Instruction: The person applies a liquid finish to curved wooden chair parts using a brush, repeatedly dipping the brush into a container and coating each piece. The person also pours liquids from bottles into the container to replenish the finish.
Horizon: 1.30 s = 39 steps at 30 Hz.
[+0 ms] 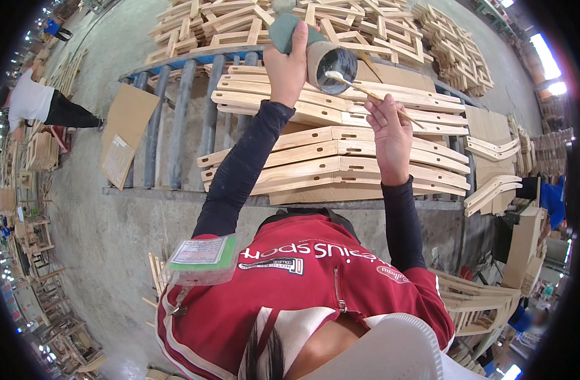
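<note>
My left hand (288, 68) is closed around a tilted cylindrical container (314, 62), its outside green and greyish brown. The container's mouth faces right and toward me, showing a dark, glossy inside. In my right hand (391, 132), a thin wooden stick (368, 93) is pinched between the fingers. The stick's white tip (333, 75) sits at the container's mouth; whether it touches the inside I cannot tell. Below both hands lie rows of angled wooden slats (315, 166) with slots cut in them.
Metal rollers (180, 123) of a conveyor run under the slats. A cardboard sheet (126, 120) rests at its left end. Stacked wooden frames (359, 28) stand beyond it. More slats (489, 191) lie at the right. A person in a white top (36, 101) bends at the far left.
</note>
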Tool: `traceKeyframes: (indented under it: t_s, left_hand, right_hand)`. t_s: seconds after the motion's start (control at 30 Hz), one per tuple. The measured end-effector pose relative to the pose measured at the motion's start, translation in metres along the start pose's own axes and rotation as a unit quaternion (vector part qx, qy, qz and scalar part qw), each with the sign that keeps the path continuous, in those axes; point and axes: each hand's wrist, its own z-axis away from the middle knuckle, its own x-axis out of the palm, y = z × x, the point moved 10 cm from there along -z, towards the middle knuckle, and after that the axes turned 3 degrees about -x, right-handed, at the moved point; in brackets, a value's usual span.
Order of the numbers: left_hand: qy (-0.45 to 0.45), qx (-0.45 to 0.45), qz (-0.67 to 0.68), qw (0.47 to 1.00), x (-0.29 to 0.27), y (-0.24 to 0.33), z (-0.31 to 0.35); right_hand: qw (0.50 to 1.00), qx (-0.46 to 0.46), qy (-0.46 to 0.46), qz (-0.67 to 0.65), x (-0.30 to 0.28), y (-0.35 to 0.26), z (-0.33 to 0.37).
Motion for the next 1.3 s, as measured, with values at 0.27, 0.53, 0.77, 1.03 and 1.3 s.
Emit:
traceKeyframes:
  t_s: [0.27,0.53,0.77,1.03,1.3]
  left_hand:
    - [0.027,-0.125,-0.072,0.989,-0.028,-0.091,0.018]
    - [0.088,-0.238,-0.088,0.963,-0.093,-0.121,0.06]
    - [0.148,-0.322,-0.068,0.933,-0.141,-0.103,0.109]
    - [0.167,-0.359,-0.1,0.913,-0.166,-0.109,0.144]
    - [0.159,-0.362,-0.102,0.913,-0.16,-0.11,0.142]
  right_hand:
    - [0.999,0.038,0.01,0.025,-0.038,0.029,-0.042]
    - [0.855,-0.084,0.029,0.511,-0.13,0.041,-0.156]
    - [0.749,-0.126,-0.013,0.65,-0.149,0.075,-0.181]
    - [0.745,-0.096,-0.036,0.659,-0.146,0.077,-0.186]
    - [0.746,-0.074,-0.086,0.656,-0.131,0.094,-0.202]
